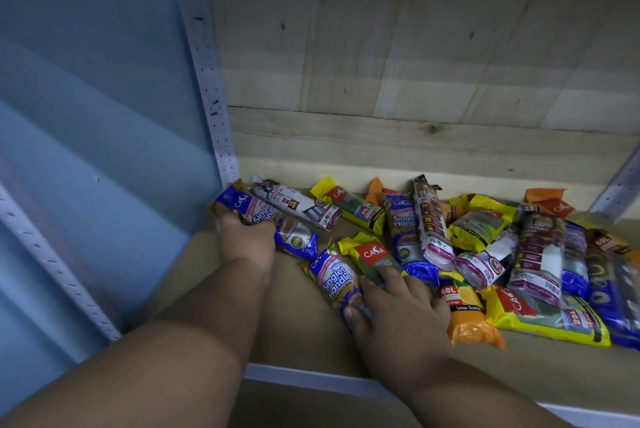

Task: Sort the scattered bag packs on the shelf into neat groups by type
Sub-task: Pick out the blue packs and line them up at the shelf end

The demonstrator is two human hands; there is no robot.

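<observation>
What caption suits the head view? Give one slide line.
Left hand holds a blue Singlet Handle pack; right hand rests on two packs amid the scattered pile.

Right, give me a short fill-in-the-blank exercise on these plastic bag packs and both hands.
1. The left hand grips a blue plastic "Singlet Handle" pack at the shelf's far ____ end.
2. The right hand lies on a yellow pack with a ____ "CASA" label.
3. The orange plastic pack by the right hand is marked ____.

Missing words: left; red; 60L

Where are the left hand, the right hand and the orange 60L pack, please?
left hand (pixel 246 241): head view, back of hand.
right hand (pixel 398 306): head view, back of hand.
orange 60L pack (pixel 467 318): head view, pack's middle.
</observation>
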